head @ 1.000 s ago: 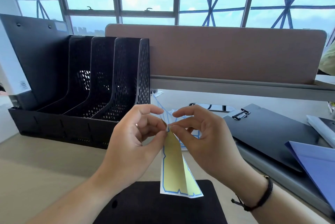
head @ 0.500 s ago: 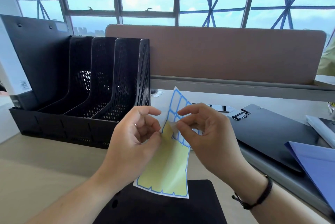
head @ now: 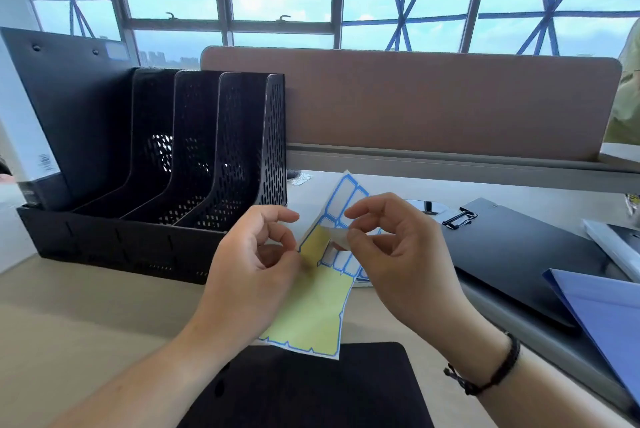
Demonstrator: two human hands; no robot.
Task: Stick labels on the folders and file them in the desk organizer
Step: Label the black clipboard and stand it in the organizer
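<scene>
One folder (head: 65, 109) already stands in the desk organizer (head: 194, 164), far left. The left hand (head: 249, 275) pinches the label sheet (head: 311, 306); the right hand (head: 391, 254) seems to peel a label (head: 334, 233). Other folders (head: 512, 254) wait on the counter (head: 69, 316), right, seemingly unlabelled.

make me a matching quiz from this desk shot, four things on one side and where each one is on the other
Things:
1. label sheet
2. desk organizer
3. black clipboard
4. blue folder

Places:
A. far right edge of the desk
B. pinched in the left hand
C. standing at back left
D. lying flat right of the right hand

Pairs: 1-B, 2-C, 3-D, 4-A
</scene>
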